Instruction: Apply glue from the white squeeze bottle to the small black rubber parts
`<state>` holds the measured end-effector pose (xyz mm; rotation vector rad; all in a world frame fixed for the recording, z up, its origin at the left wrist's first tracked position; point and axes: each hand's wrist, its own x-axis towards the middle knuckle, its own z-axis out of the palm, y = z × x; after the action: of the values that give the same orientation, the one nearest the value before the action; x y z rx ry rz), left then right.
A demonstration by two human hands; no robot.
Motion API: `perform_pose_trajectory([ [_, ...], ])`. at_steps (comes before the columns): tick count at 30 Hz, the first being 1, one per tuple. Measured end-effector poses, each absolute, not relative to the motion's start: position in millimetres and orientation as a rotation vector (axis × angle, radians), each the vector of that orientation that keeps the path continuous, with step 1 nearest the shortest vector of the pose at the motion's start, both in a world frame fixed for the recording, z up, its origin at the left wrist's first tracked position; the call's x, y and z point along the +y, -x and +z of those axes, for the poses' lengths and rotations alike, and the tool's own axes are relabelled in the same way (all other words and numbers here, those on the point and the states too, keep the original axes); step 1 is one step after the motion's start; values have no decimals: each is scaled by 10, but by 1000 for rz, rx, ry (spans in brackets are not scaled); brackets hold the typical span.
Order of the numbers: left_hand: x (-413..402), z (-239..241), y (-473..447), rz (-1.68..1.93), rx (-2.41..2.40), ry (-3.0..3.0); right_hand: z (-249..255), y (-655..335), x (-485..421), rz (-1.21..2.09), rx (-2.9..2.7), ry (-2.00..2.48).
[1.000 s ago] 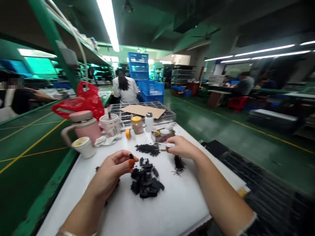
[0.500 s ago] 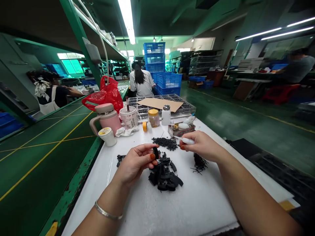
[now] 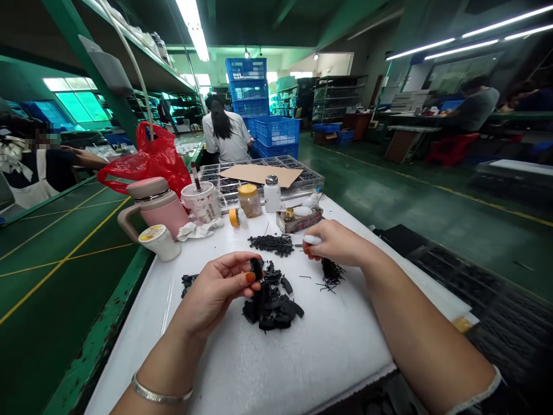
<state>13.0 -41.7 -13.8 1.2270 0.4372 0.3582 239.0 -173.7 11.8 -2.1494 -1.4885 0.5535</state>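
Observation:
My left hand (image 3: 218, 288) pinches a small black part (image 3: 257, 268) between thumb and fingers, just above a heap of black plastic parts (image 3: 271, 302) on the white work mat (image 3: 276, 357). My right hand (image 3: 334, 243) is closed around a white-handled tool (image 3: 311, 240), its tip pointing at a pile of tiny black pieces (image 3: 272, 244). A bundle of thin black pins (image 3: 332, 272) lies just below my right wrist.
At the mat's far edge stand a pink mug (image 3: 152, 206), white cups (image 3: 161, 240), a drink cup (image 3: 201, 202), a tape roll (image 3: 234, 217), a yellow-lidded jar (image 3: 250, 199), a white bottle (image 3: 272, 194) and a small tray (image 3: 299, 218). A red bag (image 3: 149, 161) and parts trays (image 3: 263, 178) sit behind. Other people work nearby.
The view has shifted as my head moved. My left hand stays pinched on the small black part above the heap; my right hand keeps the tool near the tiny pieces.

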Motion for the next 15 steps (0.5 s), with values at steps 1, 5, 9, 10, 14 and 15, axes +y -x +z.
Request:
perform_pose_trajectory([
  [1,-421,-141,-134,352,441,-1227,137,-2328,-1723,539,-1495,2050],
  [5,-434,-156,-151,329,457,-1231,176,-2032,-1689,483,-1501,1660],
  [9,-436,-181,-165,328,444,-1222,179,-1799,-1708,382,-1486,1521],
  [10,-436,-188,-168,329,437,-1216,180,-1760,-1718,368,-1491,1513],
  [14,-432,-213,-179,329,410,-1209,186,-1666,-1746,362,-1508,1528],
  [15,-431,-217,-182,326,404,-1213,186,-1652,-1748,366,-1511,1538],
])
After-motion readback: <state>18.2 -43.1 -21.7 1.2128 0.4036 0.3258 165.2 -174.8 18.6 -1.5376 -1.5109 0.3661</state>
